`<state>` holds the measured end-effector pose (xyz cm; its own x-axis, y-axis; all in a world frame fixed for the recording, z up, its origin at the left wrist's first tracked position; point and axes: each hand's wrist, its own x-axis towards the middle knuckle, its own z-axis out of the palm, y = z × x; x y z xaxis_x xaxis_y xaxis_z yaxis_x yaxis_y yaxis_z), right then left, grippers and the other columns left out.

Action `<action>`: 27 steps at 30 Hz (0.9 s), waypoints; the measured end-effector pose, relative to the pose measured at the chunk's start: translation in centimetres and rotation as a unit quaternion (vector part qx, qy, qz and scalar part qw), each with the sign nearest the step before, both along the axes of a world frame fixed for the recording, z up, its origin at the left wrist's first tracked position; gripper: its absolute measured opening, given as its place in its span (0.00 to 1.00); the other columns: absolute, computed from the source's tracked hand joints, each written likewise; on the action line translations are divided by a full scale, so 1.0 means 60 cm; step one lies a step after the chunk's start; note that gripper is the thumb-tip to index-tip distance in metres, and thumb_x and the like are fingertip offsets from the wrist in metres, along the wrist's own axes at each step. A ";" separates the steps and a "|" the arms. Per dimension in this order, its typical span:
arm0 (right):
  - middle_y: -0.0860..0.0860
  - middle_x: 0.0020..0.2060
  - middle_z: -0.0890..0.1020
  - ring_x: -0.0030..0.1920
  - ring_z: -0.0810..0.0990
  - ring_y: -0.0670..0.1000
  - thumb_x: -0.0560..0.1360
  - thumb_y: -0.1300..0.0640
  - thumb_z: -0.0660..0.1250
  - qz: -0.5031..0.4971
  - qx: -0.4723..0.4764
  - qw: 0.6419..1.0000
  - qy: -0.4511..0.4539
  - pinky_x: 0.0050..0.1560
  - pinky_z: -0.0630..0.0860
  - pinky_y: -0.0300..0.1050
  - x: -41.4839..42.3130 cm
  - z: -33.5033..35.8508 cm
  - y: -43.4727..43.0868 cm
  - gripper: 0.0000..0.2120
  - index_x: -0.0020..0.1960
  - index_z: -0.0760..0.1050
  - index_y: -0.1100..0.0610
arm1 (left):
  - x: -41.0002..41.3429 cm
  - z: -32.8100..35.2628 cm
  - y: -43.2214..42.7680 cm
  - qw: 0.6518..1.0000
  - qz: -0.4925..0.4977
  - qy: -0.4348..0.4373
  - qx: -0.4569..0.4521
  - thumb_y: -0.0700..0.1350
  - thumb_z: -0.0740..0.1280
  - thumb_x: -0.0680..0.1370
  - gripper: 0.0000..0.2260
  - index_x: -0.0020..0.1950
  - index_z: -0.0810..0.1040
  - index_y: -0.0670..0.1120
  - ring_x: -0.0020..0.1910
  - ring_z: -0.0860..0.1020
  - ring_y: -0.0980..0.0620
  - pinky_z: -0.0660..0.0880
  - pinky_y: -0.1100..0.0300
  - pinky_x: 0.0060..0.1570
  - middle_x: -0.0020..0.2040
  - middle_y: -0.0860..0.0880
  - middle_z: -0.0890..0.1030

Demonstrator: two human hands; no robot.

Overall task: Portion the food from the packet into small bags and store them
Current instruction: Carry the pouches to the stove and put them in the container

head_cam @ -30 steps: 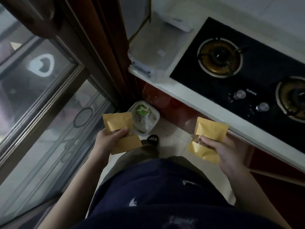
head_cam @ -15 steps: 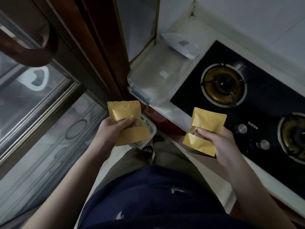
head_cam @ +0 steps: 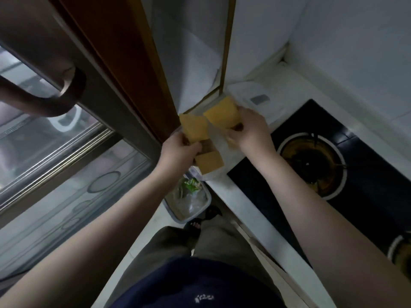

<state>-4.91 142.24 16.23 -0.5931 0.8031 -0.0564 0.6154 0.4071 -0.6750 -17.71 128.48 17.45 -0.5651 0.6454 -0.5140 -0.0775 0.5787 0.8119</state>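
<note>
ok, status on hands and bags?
Left hand grips a yellow bag; right hand grips a second yellow bag. Both over the clear box by the stove, not yet let go. Nothing seen in the way.

I stand in a home kitchen. A black glass gas hob [head_cam: 367, 174] is set into the white countertop [head_cam: 255, 218] on my right, with a ringed burner [head_cam: 311, 161] and a second burner [head_cam: 402, 256] (only half in view). Pale tiled wall [head_cam: 355, 52] rises behind it. A small waste bin [head_cam: 180, 218] sits on the floor beside a glass-panelled door [head_cam: 55, 163].
</note>
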 end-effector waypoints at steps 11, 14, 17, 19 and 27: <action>0.52 0.48 0.80 0.46 0.77 0.52 0.75 0.56 0.65 0.093 -0.046 0.957 -0.272 0.44 0.73 0.44 -0.059 -0.104 0.064 0.12 0.57 0.76 0.57 | 0.006 -0.056 0.081 0.966 -0.083 0.144 -0.197 0.39 0.59 0.82 0.10 0.48 0.79 0.39 0.37 0.75 0.50 0.73 0.62 0.39 0.34 0.48 0.73; 0.51 0.45 0.79 0.42 0.77 0.53 0.75 0.59 0.62 0.057 0.031 0.962 -0.267 0.42 0.76 0.47 -0.053 -0.095 0.052 0.11 0.57 0.73 0.56 | -0.002 -0.061 0.072 0.957 -0.115 0.168 -0.208 0.39 0.64 0.79 0.11 0.59 0.76 0.36 0.44 0.78 0.46 0.72 0.60 0.38 0.45 0.42 0.78; 0.51 0.49 0.78 0.46 0.77 0.53 0.76 0.58 0.62 0.028 0.094 0.987 -0.128 0.43 0.77 0.48 -0.035 -0.080 0.034 0.08 0.54 0.74 0.55 | -0.007 -0.050 0.050 0.950 -0.139 0.226 -0.162 0.42 0.65 0.78 0.07 0.55 0.76 0.44 0.42 0.76 0.53 0.70 0.64 0.34 0.49 0.47 0.79; 0.49 0.51 0.74 0.45 0.75 0.48 0.76 0.56 0.64 -0.065 0.143 0.987 0.034 0.39 0.73 0.37 -0.008 -0.071 0.017 0.08 0.54 0.73 0.57 | -0.009 -0.045 0.026 0.953 -0.131 0.253 -0.106 0.43 0.64 0.78 0.03 0.51 0.76 0.49 0.42 0.76 0.55 0.73 0.64 0.34 0.48 0.51 0.78; 0.55 0.51 0.77 0.37 0.74 0.49 0.75 0.49 0.70 -0.495 -0.382 0.733 0.267 0.33 0.70 0.39 0.059 -0.078 0.099 0.20 0.59 0.72 0.61 | -0.021 -0.073 -0.046 0.973 -0.025 0.218 -0.071 0.49 0.72 0.75 0.14 0.52 0.68 0.49 0.46 0.73 0.54 0.68 0.64 0.41 0.49 0.53 0.71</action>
<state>-1.39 148.18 11.58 0.1588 0.7095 -0.6866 -0.0807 -0.6838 -0.7252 -18.94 125.71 13.07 -0.7190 0.6179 -0.3182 0.2878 0.6814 0.6729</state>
